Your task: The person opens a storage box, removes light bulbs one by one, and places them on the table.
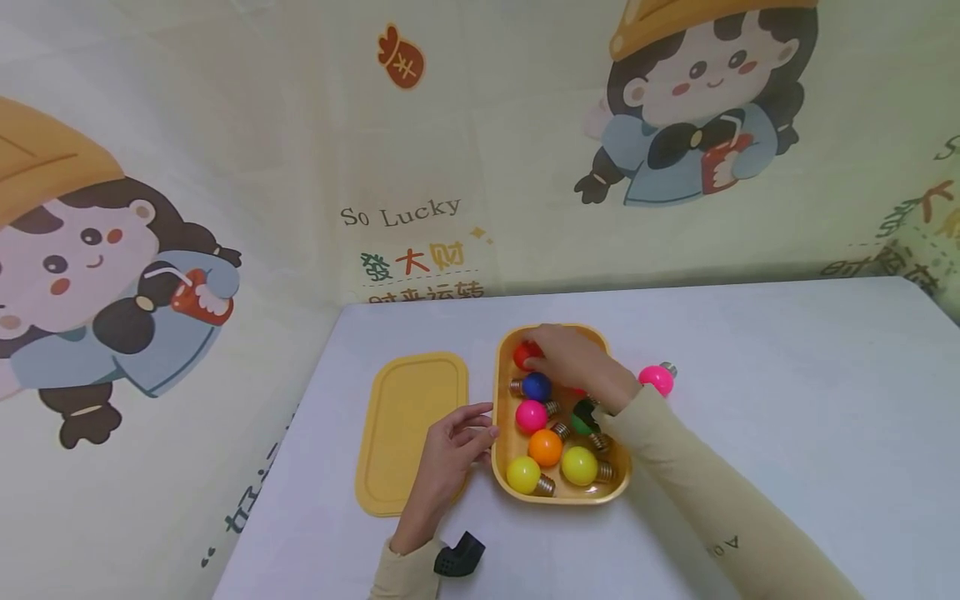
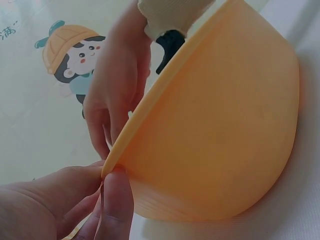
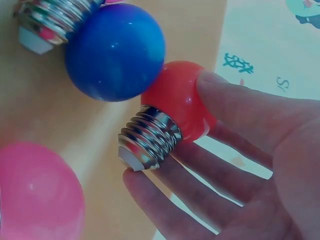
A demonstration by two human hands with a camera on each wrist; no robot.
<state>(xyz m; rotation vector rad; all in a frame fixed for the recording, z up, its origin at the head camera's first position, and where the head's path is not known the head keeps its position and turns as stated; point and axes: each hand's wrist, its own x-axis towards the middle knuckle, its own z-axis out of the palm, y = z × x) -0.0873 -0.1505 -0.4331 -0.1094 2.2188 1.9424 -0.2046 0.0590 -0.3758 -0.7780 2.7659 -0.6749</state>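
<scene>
An orange-yellow plastic box (image 1: 497, 467) holds several round light bulbs with screw bases. At its far end my right hand (image 1: 573, 358) reaches inside and holds a red bulb (image 3: 182, 100) between thumb and fingers, the metal base pointing away from the palm. Against that bulb lies a blue bulb (image 3: 115, 52), with a pink bulb (image 3: 37, 192) nearby. My left hand (image 1: 453, 450) is at the box's left side, thumb and finger pinching its rim (image 2: 137, 122). Nearer me in the box are an orange bulb (image 1: 545, 448) and a yellow bulb (image 1: 580, 466).
A flat yellow lid (image 1: 408, 400) lies on the white table (image 1: 787, 400) left of the box, partly behind my left hand. Right of the box, a pink bulb (image 1: 657, 380) lies on the table beside my right sleeve. A printed cloth (image 1: 525, 167) hangs behind the table.
</scene>
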